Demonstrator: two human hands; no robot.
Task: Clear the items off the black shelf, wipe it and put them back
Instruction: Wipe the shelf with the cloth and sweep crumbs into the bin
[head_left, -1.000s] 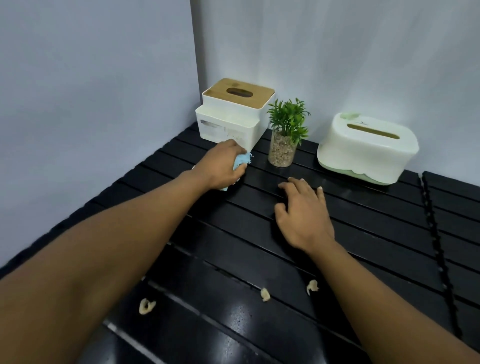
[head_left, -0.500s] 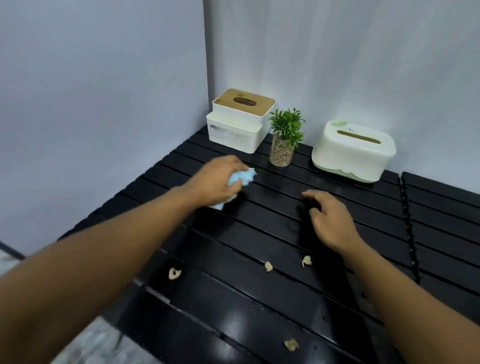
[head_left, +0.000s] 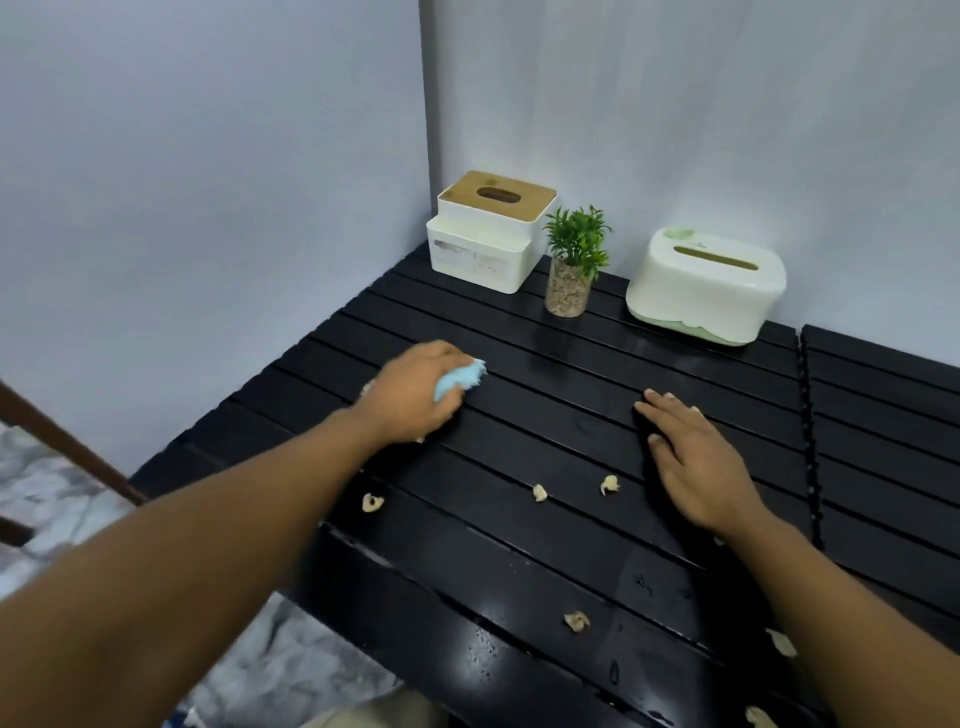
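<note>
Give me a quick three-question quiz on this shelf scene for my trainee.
1. True or false: the left hand grips a blue cloth on the black shelf.
2. What stands between the wood-lidded tissue box and the green-based tissue box? A) mug B) potted plant C) candle
3. Fill in: the right hand lies ___ on the shelf, holding nothing.
Key: 1 true; 2 B; 3 flat.
</note>
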